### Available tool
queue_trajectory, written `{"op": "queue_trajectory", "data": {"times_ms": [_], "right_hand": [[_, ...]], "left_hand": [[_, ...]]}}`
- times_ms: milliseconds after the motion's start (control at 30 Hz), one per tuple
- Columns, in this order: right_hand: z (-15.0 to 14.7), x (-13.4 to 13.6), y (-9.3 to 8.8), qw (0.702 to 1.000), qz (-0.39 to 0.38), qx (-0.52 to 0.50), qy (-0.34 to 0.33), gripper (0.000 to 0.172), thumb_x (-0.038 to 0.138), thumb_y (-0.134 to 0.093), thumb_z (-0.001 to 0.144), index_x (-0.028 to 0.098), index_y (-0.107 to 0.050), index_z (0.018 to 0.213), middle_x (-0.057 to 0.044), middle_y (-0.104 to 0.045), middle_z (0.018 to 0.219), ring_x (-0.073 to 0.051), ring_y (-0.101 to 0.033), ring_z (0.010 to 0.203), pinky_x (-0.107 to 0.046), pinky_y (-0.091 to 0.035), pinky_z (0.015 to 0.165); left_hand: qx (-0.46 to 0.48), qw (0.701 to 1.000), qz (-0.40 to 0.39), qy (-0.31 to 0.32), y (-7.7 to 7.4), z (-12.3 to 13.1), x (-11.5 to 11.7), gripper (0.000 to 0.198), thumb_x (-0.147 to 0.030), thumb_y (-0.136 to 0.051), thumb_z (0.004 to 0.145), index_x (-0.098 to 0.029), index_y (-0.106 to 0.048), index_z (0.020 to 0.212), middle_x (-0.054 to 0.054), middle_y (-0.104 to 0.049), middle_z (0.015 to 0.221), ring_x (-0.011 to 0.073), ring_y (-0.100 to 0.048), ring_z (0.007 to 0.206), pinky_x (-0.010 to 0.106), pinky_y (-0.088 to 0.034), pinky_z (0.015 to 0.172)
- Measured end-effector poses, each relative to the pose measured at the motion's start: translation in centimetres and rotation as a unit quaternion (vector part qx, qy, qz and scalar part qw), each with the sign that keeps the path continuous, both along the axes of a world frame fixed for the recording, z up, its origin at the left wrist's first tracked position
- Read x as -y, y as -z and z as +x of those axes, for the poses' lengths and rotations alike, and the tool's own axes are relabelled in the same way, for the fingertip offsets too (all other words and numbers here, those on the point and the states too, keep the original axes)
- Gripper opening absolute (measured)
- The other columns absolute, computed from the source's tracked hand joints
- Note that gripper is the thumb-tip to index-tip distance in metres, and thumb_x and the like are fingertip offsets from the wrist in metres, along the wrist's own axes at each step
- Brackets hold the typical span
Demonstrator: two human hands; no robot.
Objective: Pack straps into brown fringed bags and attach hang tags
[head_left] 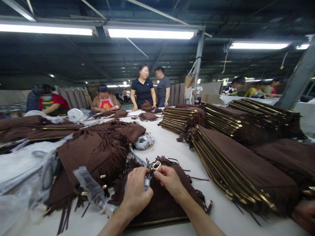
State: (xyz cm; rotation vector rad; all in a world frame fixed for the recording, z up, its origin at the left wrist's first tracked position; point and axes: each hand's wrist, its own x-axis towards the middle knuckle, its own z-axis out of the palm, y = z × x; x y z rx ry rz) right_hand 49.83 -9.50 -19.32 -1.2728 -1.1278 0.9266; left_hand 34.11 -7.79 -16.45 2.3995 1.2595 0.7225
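Observation:
A dark brown fringed bag (163, 206) lies in front of me, with a gold zip along its near edge. My left hand (136, 191) is closed over it, wrapped round a grey strap in clear plastic (147, 184); the fingers partly hide the strap. Between thumb and forefinger of my right hand (171, 180) is pinched a gold metal clasp (156, 165), held just above the bag's fringe. The two hands are close together but apart. What joins the clasp to the strap is hidden by the fingers.
To the left, more brown fringed bags (91, 157) are piled beside a loose plastic sleeve (91, 186). A plastic-wrapped coil (144, 142) sits beyond my hands. Gold-zipped bags (233, 164) are stacked at right. Several people are around the table; a hand (305, 213) shows at the right edge.

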Motion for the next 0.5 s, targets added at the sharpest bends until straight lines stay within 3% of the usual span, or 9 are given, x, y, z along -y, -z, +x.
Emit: {"op": "queue_trajectory", "data": {"times_ms": [100,233,500], "right_hand": [[0.02,-0.06,0.02,1.0,0.018,-0.023,0.009,0.028,0.046,-0.064,0.066,0.02,-0.052,0.07,0.004,-0.057,0.055,-0.009,-0.044,0.04,-0.022,-0.025,0.041],[0.33,-0.02,-0.04,0.999,0.012,-0.033,0.002,0.037,0.049,-0.068,0.065,0.021,-0.052,0.082,0.008,-0.054,0.051,-0.009,-0.044,0.038,-0.021,-0.023,0.04],[0.7,0.3,-0.13,0.998,-0.039,0.013,-0.055,0.031,0.044,-0.062,0.068,0.016,-0.063,0.078,0.003,-0.057,0.055,-0.009,-0.044,0.041,-0.021,-0.022,0.041]], "left_hand": [[0.015,0.999,0.012,0.035,0.08,0.07,0.16,0.043,-0.011,-0.049,0.058,-0.023,-0.056,0.099,0.006,-0.063,0.106,0.0245,-0.053,0.107,0.038,-0.037,0.099],[0.009,0.997,0.019,0.069,0.15,0.15,0.29,0.048,-0.009,-0.048,0.055,-0.024,-0.057,0.1,0.005,-0.064,0.108,0.0241,-0.052,0.108,0.039,-0.034,0.103],[0.008,0.996,-0.013,0.092,-0.08,-0.21,0.14,0.043,-0.009,-0.049,0.054,-0.025,-0.061,0.093,0.004,-0.063,0.1,0.0227,-0.053,0.102,0.036,-0.038,0.096]]}}
